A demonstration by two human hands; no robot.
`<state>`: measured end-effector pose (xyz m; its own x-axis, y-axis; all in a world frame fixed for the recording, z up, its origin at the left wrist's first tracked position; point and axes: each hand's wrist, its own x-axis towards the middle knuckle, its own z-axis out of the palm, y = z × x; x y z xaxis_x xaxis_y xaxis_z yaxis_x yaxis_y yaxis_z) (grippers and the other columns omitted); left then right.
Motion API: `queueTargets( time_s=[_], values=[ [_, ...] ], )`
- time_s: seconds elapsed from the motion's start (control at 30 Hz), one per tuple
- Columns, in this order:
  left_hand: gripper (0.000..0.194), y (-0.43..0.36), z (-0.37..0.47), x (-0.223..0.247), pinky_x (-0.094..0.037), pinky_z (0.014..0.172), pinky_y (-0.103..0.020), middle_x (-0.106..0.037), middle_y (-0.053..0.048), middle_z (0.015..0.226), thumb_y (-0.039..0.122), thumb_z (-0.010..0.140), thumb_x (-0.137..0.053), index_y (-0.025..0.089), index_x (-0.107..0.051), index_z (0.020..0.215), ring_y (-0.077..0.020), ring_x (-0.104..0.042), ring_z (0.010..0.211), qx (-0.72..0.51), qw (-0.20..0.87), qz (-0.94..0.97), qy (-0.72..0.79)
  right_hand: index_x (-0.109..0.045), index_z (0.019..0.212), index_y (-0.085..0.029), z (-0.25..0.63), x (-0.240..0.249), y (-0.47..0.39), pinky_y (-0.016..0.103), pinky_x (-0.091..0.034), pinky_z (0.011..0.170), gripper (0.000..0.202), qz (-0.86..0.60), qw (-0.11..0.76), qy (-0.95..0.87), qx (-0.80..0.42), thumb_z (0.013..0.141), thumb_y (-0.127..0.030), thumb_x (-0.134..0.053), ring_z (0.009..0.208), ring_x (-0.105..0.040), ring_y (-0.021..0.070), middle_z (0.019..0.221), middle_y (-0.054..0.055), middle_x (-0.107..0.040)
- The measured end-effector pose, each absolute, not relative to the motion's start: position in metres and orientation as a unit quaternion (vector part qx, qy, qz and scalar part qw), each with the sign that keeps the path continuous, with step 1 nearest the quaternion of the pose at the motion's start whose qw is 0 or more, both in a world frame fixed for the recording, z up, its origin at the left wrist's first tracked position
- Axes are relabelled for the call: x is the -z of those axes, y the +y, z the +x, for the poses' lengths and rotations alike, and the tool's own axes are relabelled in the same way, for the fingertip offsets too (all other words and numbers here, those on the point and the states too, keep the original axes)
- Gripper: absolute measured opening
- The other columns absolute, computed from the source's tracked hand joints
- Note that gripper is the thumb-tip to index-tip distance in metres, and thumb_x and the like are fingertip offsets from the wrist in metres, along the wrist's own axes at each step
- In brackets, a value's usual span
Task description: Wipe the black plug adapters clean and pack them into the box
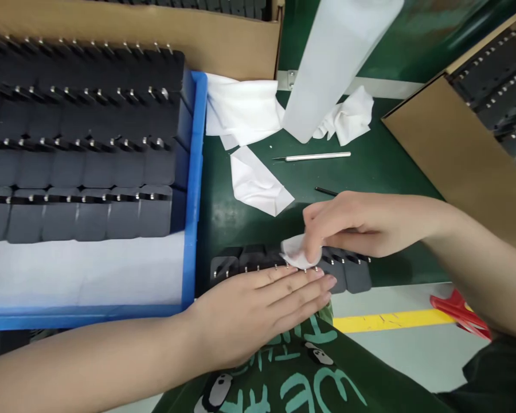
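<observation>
A row of small black parts with silver pins [358, 275] lies along the front edge of the green table. My left hand [266, 298] rests flat across the row, fingers stretched out together, hiding its middle. Between the bent fingers of my right hand [339, 226] is a folded white cloth [294, 250], pressed against the parts just above my left fingertips. Behind them on the table lie another white cloth [260, 182], a thin white-handled pick [318, 156] and a black stick [325, 191], partly covered by my right hand.
On the left stands a blue tray [192, 195] with rows of similar black parts. A cardboard box [236, 46] sits behind it, and another cardboard box [460, 166] is at right. More white cloths [249, 109] lie at the back beside a tilted pale panel [335, 63].
</observation>
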<state>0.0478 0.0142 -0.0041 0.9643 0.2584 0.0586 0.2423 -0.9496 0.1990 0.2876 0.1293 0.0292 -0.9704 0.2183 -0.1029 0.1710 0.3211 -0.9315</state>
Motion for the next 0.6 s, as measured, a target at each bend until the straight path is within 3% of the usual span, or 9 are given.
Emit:
queueTargets(
  time_s=[0.1,0.2,0.27,0.37,0.47,0.6],
  values=[
    [0.061,0.017,0.046,0.005,-0.035,0.120,-0.029,-0.033,0.001,0.162,0.015,0.089,-0.047,0.017,-0.044,0.149,-0.0147,-0.033,0.149,-0.063,0.109,0.984,0.129,-0.068,0.101,-0.022,0.321,-0.038,0.130,0.018,-0.050,0.066,0.029,-0.171,0.059,-0.802,-0.570,0.094,-0.003,-0.048,0.082,-0.065,0.0072,0.096,-0.001,-0.073],
    [0.053,0.020,0.045,-0.003,-0.040,0.116,-0.028,-0.039,-0.001,0.160,0.012,0.093,-0.046,0.018,-0.050,0.146,-0.0146,-0.043,0.144,-0.076,0.093,0.985,0.122,-0.069,0.099,-0.024,0.340,-0.045,0.124,0.022,-0.050,0.063,0.023,-0.299,0.235,-0.768,-0.516,0.094,-0.008,-0.054,0.084,-0.067,0.0095,0.096,-0.003,-0.073],
    [0.047,0.020,0.050,-0.014,-0.044,0.112,-0.028,-0.047,-0.001,0.155,0.015,0.096,-0.044,0.017,-0.055,0.142,-0.0151,-0.049,0.138,-0.089,0.090,0.986,0.111,-0.069,0.099,-0.024,0.343,-0.045,0.117,0.023,-0.051,0.063,0.020,-0.342,0.299,-0.745,-0.489,0.094,-0.010,-0.055,0.084,-0.068,0.0100,0.096,-0.003,-0.073],
    [0.044,0.013,0.071,-0.028,-0.044,0.111,-0.025,-0.053,0.001,0.150,0.022,0.100,-0.040,0.021,-0.058,0.140,-0.0141,-0.050,0.137,-0.125,0.099,0.983,0.090,-0.067,0.102,-0.022,0.338,-0.040,0.108,0.023,-0.054,0.073,0.022,-0.312,0.273,-0.756,-0.506,0.095,-0.008,-0.053,0.091,-0.068,0.0104,0.103,-0.002,-0.073],
    [0.048,0.004,0.099,-0.025,-0.036,0.118,-0.026,-0.046,0.001,0.156,0.027,0.101,-0.041,0.021,-0.048,0.148,-0.0149,-0.041,0.143,-0.126,0.080,0.985,0.084,-0.065,0.110,-0.019,0.331,-0.030,0.103,0.023,-0.055,0.083,0.027,-0.240,0.236,-0.787,-0.517,0.096,-0.003,-0.048,0.103,-0.066,0.0104,0.114,0.002,-0.070],
    [0.056,0.000,0.118,-0.001,-0.033,0.122,-0.031,-0.036,-0.001,0.162,0.029,0.097,-0.046,0.017,-0.041,0.152,-0.0167,-0.035,0.148,-0.072,0.048,0.989,0.117,-0.064,0.113,-0.018,0.335,-0.020,0.104,0.019,-0.053,0.086,0.033,-0.160,0.143,-0.819,-0.532,0.098,-0.003,-0.039,0.103,-0.064,0.0077,0.109,0.002,-0.072]
  ],
)
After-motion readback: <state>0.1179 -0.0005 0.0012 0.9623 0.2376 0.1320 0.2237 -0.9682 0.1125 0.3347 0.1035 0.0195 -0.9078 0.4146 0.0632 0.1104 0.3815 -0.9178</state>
